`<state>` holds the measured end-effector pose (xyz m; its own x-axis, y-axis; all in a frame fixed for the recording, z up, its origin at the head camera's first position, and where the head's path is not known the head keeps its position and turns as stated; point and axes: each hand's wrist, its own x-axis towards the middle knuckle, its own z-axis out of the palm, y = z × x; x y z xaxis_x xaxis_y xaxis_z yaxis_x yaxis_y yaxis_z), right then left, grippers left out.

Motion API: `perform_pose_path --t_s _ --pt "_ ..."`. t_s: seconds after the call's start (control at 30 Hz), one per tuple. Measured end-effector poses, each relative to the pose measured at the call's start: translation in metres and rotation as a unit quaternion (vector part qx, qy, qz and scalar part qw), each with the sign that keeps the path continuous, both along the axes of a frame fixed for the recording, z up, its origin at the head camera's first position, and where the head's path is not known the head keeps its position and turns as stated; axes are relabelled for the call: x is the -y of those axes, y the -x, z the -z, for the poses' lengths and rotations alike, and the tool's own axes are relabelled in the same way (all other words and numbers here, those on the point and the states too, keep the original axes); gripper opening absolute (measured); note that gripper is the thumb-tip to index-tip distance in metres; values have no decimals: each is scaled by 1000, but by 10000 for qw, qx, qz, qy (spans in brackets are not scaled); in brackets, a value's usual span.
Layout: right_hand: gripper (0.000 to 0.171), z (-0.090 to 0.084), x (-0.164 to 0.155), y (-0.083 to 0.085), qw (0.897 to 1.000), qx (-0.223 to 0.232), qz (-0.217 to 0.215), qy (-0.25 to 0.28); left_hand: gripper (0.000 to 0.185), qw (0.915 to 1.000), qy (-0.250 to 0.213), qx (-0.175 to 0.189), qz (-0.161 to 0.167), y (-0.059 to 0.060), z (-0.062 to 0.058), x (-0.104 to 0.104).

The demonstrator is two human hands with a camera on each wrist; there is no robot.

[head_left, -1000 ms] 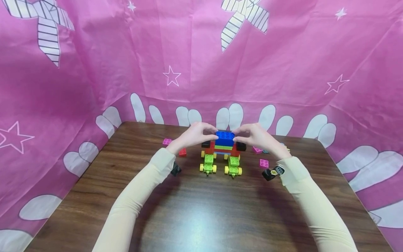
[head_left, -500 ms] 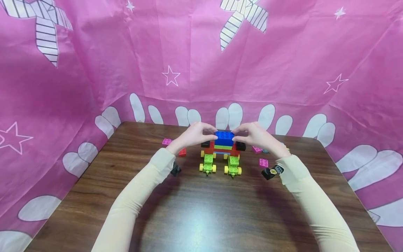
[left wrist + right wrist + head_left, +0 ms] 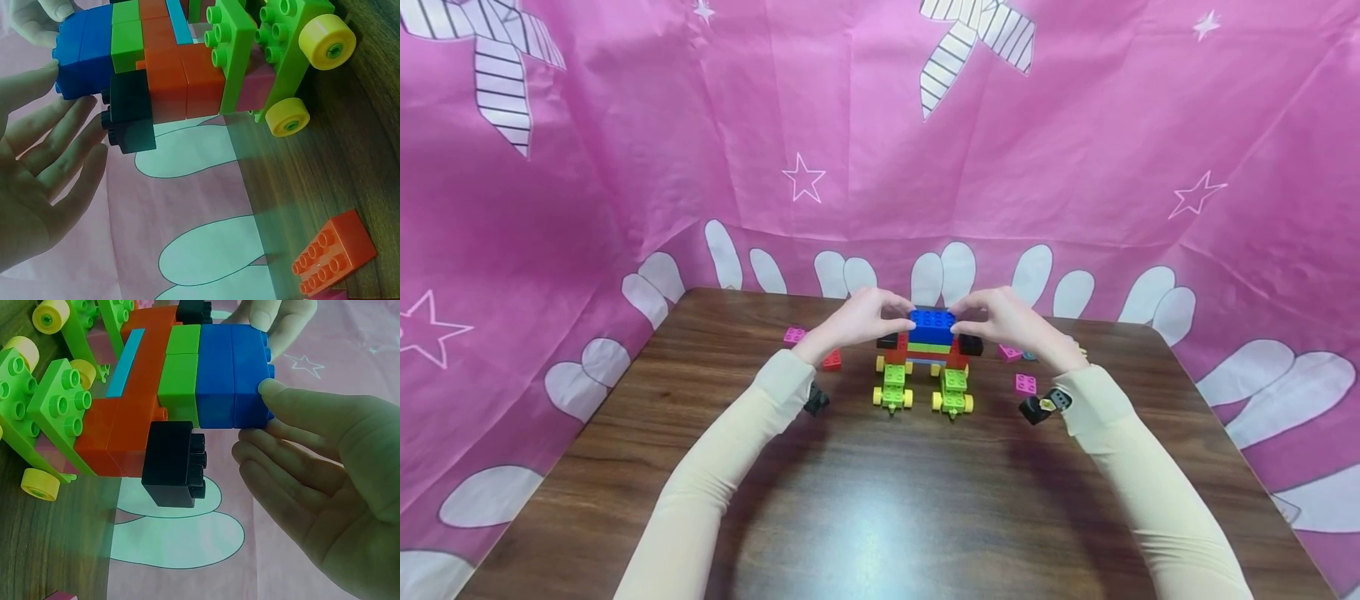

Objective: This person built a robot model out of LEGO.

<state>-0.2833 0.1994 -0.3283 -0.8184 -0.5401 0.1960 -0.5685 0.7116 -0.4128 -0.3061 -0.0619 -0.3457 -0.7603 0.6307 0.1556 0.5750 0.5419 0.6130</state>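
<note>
A toy-brick model on wheels [image 3: 929, 348] stands on the table, with blue bricks [image 3: 932, 331] stacked on top. My left hand [image 3: 867, 320] pinches the blue bricks at their left end, thumb in front and fingers behind. At the right end, my right hand [image 3: 1002, 320] does the same. Under the blue lie green bricks [image 3: 179, 384], then orange-red ones [image 3: 128, 434]. Black bricks [image 3: 132, 112] jut out at the sides. Lime-green wheeled bases [image 3: 953, 393] with yellow wheels [image 3: 287, 117] form the feet. The fingertips behind the blue bricks are partly hidden.
On the brown table [image 3: 880, 500], a red brick [image 3: 334, 253] and a pink brick [image 3: 795, 335] lie left of the model. More pink bricks [image 3: 1026, 384] lie to the right. Black wrist cameras [image 3: 1036, 408] hang under the wrists. A pink patterned cloth [image 3: 865, 125] surrounds the table.
The whole head view has shifted slightly. Both hands keep the same hold on the blue bricks, and the model stands in the same place.
</note>
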Motion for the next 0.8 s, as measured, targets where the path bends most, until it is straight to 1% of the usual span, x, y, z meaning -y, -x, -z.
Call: perform_pose_path --t_s 0.37,0.63,0.8 --pt "30 -1 -1 -1 10000 21 13 -6 39 10000 -50 30 35 -1 3 -1" --pt "29 -1 1 -1 10000 -45 -50 27 40 9999 -136 99 -25 -3 5 2" --pt "30 -1 0 -2 10000 -24 -20 7 40 9999 -151 -45 23 -3 7 2"
